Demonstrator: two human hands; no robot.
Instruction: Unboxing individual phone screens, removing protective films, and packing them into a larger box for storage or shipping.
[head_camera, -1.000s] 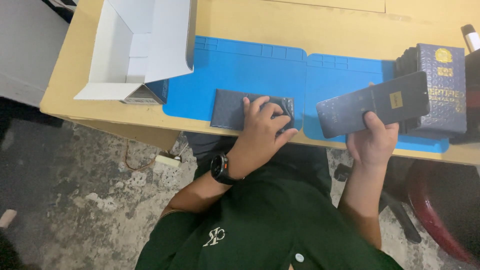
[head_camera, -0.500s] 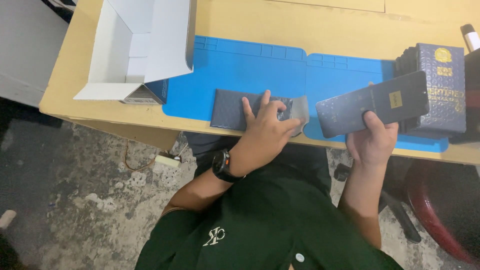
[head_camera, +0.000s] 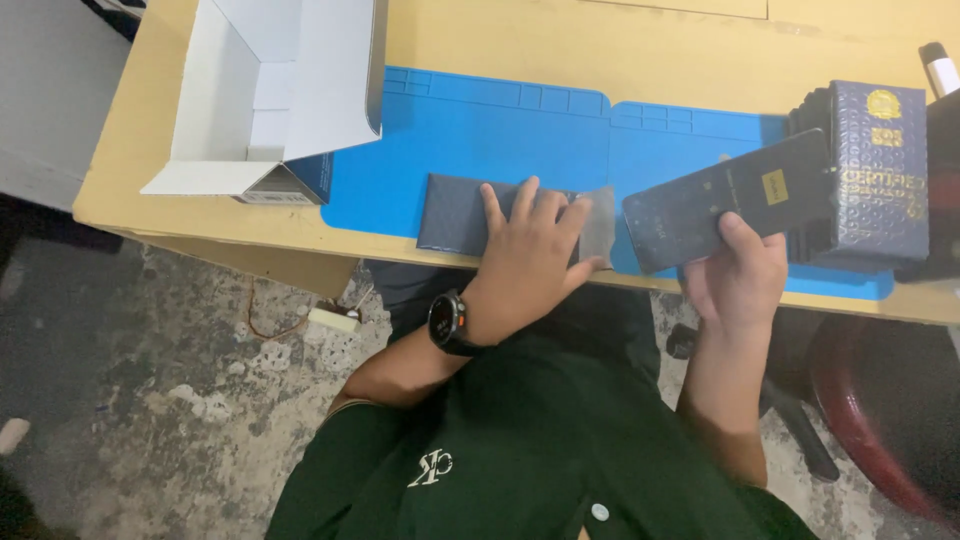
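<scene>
My left hand (head_camera: 528, 252), with a black watch on the wrist, lies palm-down on a flat dark blue box (head_camera: 456, 214) on the blue work mat (head_camera: 480, 130). Its fingers pinch a grey flap (head_camera: 598, 222) at the box's right end. My right hand (head_camera: 738, 275) holds a dark phone (head_camera: 728, 199) with a small yellow sticker, tilted above the mat's right part.
An open white carton (head_camera: 262, 95) stands at the table's left end. A stack of dark blue boxes (head_camera: 880, 175) stands at the right, behind the phone. The wooden table (head_camera: 600, 45) extends beyond the mat. Below lies a concrete floor with a small white plug.
My left hand has slid rightwards along the flat box and the grey flap at its right end has come out. The phone in my right hand has barely moved.
</scene>
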